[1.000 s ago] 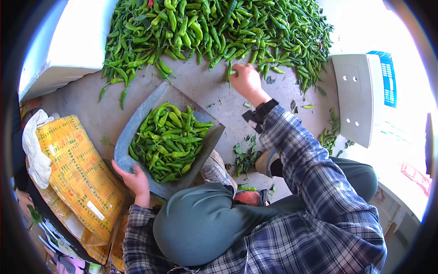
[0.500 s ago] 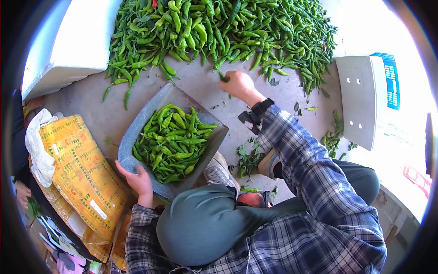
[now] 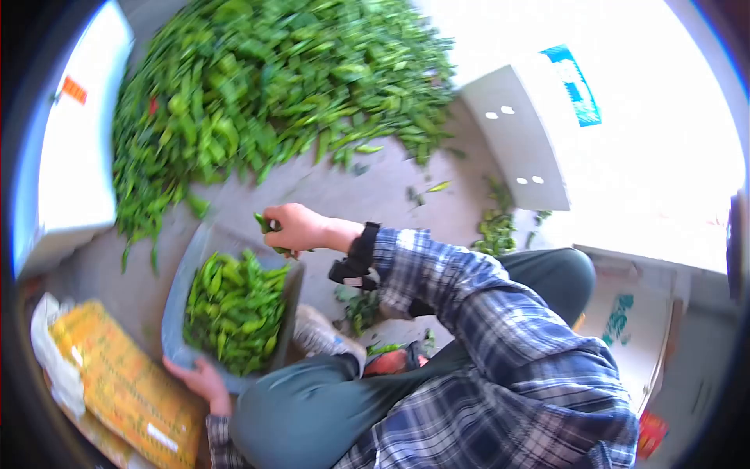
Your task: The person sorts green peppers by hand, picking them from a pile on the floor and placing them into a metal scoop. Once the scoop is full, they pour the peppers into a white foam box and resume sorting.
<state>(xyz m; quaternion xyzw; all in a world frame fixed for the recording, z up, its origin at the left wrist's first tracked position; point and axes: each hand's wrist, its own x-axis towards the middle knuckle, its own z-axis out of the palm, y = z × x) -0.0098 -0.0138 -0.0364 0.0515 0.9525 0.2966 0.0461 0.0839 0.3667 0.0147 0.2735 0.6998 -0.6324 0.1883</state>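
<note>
My right hand [image 3: 293, 228] is closed around a green pepper [image 3: 261, 222], just above the far right edge of a grey scoop [image 3: 179, 301]. Part of what it holds is hidden by the fingers. Inside the scoop lies a heap of green peppers [image 3: 234, 313]. At the near left rim, my left hand [image 3: 201, 381] grips the scoop, which rests close against my bent knee. Beyond both hands a big pile of green peppers [image 3: 289, 78] spreads over the floor, with a red one [image 3: 152, 105] at its left.
White boxes stand at the left [image 3: 82, 148] and right [image 3: 523, 133]. A yellow taped package [image 3: 129, 383] lies left of the scoop. Leaf scraps [image 3: 359, 310] and a few stray peppers [image 3: 440, 187] are scattered on the floor. My shoe [image 3: 324, 336] is right beside the scoop.
My right hand has come from the pile's edge back toward the scoop, holding a pepper. The whole view has shifted and blurred; my left hand stays at the scoop's rim.
</note>
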